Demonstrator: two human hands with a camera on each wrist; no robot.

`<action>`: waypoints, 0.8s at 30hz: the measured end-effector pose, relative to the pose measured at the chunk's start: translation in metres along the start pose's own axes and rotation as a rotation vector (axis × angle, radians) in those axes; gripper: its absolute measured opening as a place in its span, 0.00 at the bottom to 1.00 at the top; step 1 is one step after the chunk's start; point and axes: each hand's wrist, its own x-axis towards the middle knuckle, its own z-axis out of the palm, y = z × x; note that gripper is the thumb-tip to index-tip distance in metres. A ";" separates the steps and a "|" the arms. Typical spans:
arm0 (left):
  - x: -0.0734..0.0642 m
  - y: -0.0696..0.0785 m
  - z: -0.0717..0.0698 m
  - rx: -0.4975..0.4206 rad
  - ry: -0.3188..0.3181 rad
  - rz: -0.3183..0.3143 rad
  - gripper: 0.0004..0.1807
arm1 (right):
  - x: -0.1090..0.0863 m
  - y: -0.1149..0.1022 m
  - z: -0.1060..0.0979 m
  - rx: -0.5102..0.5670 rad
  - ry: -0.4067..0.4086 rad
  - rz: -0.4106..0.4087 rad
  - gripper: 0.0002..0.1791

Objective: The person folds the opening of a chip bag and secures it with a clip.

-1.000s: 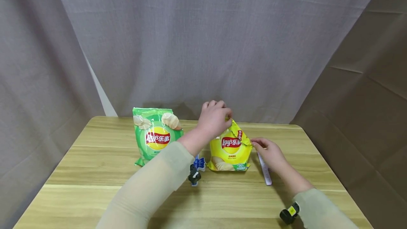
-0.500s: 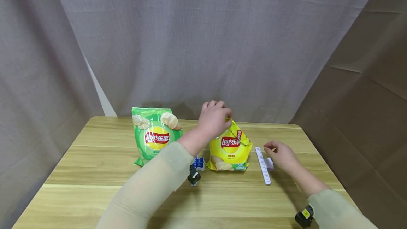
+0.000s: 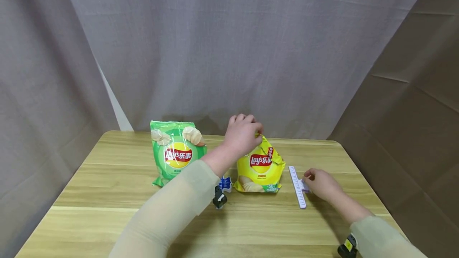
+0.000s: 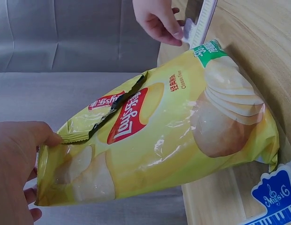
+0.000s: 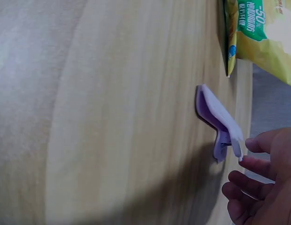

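Observation:
My left hand pinches the top edge of a yellow Lay's chip bag, which stands upright. In the left wrist view, the bag's top corner flap is folded down over the front, with a dark gap along its edge. To the right of the bag lies a lilac bag clip with a ruler-marked bar. My right hand is at the clip's handle. In the right wrist view, thumb and forefinger are apart, their tips right beside the handle end of the clip.
A green Lay's chip bag stands to the left, partly behind my left arm. Between the bags, a blue clip marked with music and piano keys lies on the wooden table. Grey curtains hang behind the table.
My right hand has left the folded corner of the yellow chip bag and moved right and down to the lilac clip's handle. My left hand has kept its hold on the bag.

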 end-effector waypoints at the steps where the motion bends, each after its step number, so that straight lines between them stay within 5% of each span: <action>1: 0.000 0.000 0.000 -0.002 -0.002 0.000 0.09 | -0.001 0.001 0.001 0.000 -0.001 0.005 0.17; 24: -0.001 -0.003 0.000 -0.021 -0.001 0.007 0.10 | -0.003 0.003 0.014 0.016 -0.002 0.044 0.13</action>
